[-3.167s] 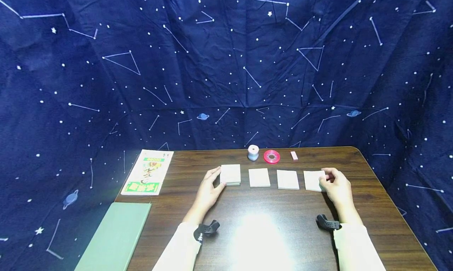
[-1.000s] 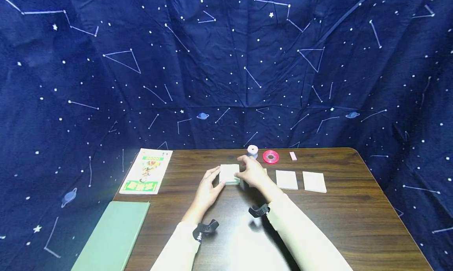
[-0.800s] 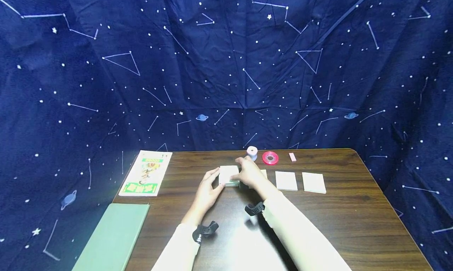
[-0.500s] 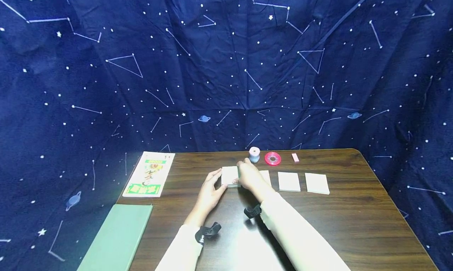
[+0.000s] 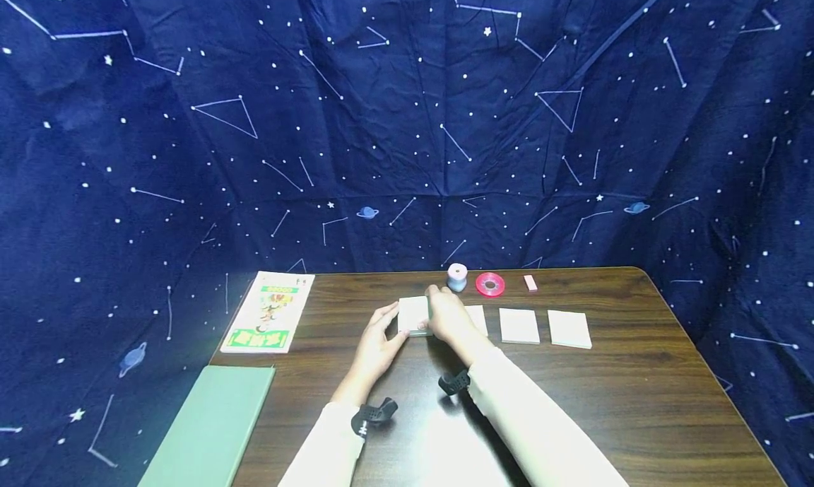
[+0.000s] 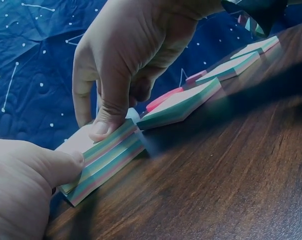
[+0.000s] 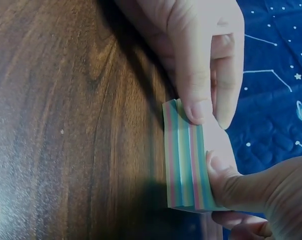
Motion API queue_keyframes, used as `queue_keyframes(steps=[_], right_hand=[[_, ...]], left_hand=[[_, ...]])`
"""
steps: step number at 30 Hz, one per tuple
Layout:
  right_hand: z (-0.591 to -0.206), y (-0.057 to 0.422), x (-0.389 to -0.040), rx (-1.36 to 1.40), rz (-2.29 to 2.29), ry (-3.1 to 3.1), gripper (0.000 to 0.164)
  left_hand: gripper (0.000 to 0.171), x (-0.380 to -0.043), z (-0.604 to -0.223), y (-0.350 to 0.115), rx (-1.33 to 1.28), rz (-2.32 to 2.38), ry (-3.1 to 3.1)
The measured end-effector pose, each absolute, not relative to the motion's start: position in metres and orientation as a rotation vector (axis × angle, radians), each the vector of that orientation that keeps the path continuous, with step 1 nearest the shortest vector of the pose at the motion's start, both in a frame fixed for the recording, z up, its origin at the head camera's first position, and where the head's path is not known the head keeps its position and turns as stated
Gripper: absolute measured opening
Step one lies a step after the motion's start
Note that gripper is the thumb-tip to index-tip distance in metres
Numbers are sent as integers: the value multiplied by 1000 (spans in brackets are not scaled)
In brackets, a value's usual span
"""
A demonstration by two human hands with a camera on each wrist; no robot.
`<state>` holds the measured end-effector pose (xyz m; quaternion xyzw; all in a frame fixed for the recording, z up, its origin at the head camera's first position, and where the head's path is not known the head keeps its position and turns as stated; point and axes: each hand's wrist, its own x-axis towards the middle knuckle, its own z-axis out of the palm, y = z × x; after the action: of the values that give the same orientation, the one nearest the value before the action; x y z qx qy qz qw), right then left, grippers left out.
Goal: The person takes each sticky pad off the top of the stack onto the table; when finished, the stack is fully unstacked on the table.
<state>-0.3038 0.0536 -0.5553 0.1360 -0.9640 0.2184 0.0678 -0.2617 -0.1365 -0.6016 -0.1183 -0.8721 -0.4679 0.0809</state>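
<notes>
A short stack of square sticky note pads (image 5: 412, 313), white on top with striped coloured edges, lies on the brown table. My left hand (image 5: 375, 345) holds its left side, thumb at the near corner. My right hand (image 5: 450, 316) grips the stack's right end with thumb and fingers. In the left wrist view, the right thumb (image 6: 101, 129) presses the upper edge of the layered pads (image 6: 103, 162). In the right wrist view, both thumbs sit along the stack's striped side (image 7: 183, 155). Another pad (image 5: 477, 319) is partly hidden behind my right hand.
Two more pads, one in the middle (image 5: 519, 326) and one at the right (image 5: 569, 329), continue the row. Behind stand a pale spool (image 5: 456, 278), a red-pink ring (image 5: 490, 285) and a small pink block (image 5: 531, 283). A white booklet (image 5: 267, 314) and green folder (image 5: 210, 423) lie left.
My right hand has moved left from the rightmost pad to the stack, and its fingers have settled round the right end. My left hand has stayed at the stack's left side.
</notes>
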Motion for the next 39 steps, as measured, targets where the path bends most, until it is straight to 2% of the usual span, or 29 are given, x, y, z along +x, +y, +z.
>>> queue_keyframes(steps=[11, 15, 16, 21, 23, 39], right_hand=[[-559, 57, -298, 376, 851, -2828, 70], [-559, 59, -295, 372, 1035, -2739, 63], [-568, 63, -301, 406, 1082, -2685, 61], [-562, 63, -300, 459, 1188, -2582, 48], [-548, 61, -294, 438, 1189, -2589, 46], [-529, 82, -274, 377, 1273, -2483, 30]], left_hand=[[65, -261, -600, -136, -348, -1401, -2613], [67, -261, -600, -135, -324, -1404, -2633], [66, -261, -600, -134, -326, -1405, -2628], [58, -261, -599, -134, -354, -1380, -2599], [58, -261, -600, -135, -365, -1372, -2592], [58, -261, -599, -136, -377, -1350, -2609]])
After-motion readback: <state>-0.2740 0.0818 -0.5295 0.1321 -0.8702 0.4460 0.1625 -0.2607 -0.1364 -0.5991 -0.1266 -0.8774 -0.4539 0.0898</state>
